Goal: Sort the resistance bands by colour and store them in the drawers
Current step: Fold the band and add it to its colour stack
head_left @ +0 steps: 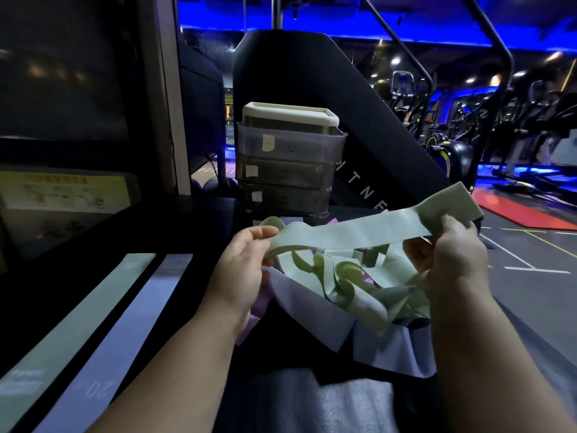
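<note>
A pale green resistance band (359, 226) is stretched flat between my two hands, above a tangled pile of green, lilac and pink bands (349, 285). My left hand (243, 264) pinches its left end; my right hand (452, 254) grips its right end, which sticks up past the thumb. Behind the pile stands a small drawer unit (287, 164) with three translucent drawers and a cream top; the top drawer is pulled out a little. One green band (78, 310) and one lilac band (125, 332) lie flat, side by side, on the dark surface at the left.
The dark tabletop (187, 232) holds everything. A black gym machine (327, 89) rises right behind the drawers. A window frame and a yellow notice (62, 192) are at the left. Gym floor and exercise machines (515, 135) lie off to the right.
</note>
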A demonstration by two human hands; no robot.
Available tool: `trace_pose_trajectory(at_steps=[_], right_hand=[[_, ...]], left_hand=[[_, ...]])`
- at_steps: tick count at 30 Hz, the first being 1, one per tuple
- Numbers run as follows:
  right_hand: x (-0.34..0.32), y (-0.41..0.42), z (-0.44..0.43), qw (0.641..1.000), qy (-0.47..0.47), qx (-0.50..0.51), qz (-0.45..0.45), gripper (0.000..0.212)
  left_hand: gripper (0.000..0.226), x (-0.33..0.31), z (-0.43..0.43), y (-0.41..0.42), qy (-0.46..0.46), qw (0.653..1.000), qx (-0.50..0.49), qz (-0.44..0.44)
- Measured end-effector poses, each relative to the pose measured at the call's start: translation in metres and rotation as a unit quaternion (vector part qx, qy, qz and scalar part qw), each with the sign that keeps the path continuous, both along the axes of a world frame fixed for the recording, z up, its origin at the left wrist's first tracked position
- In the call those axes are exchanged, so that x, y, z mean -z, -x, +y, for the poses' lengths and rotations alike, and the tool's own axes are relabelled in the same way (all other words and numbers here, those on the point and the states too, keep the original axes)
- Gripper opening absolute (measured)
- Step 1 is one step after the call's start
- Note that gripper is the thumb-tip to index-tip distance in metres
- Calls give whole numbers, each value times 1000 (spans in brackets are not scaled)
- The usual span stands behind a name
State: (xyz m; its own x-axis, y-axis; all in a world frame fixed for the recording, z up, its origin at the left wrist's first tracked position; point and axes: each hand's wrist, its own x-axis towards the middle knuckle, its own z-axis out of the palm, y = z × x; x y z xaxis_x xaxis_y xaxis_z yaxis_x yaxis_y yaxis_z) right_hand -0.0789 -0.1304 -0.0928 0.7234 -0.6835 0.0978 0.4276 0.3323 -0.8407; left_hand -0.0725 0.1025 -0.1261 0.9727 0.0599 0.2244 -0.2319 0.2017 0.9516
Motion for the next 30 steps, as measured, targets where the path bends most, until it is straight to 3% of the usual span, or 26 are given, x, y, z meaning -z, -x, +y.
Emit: trace_pose_trajectory(at_steps=[8, 12, 20, 27, 30], right_hand=[[-1, 4, 2, 998, 67, 5, -19, 12], [0, 4, -5, 996, 82, 43, -18, 10], [1, 10, -15, 995, 89, 36, -24, 13], [0, 10, -11, 997, 71, -14, -7, 16], [-3, 10, -7, 998, 14, -60, -6, 23]], left_hand=[[47, 6, 10, -9, -159, 973, -137, -96], [28, 5, 17, -10, -212, 958, -176, -78], [15, 4, 23, -15, -162, 969, -187, -25], [22, -6, 21, -8, -46, 988, -146, 16], [28, -11, 20, -4, -2, 993, -111, 34]])
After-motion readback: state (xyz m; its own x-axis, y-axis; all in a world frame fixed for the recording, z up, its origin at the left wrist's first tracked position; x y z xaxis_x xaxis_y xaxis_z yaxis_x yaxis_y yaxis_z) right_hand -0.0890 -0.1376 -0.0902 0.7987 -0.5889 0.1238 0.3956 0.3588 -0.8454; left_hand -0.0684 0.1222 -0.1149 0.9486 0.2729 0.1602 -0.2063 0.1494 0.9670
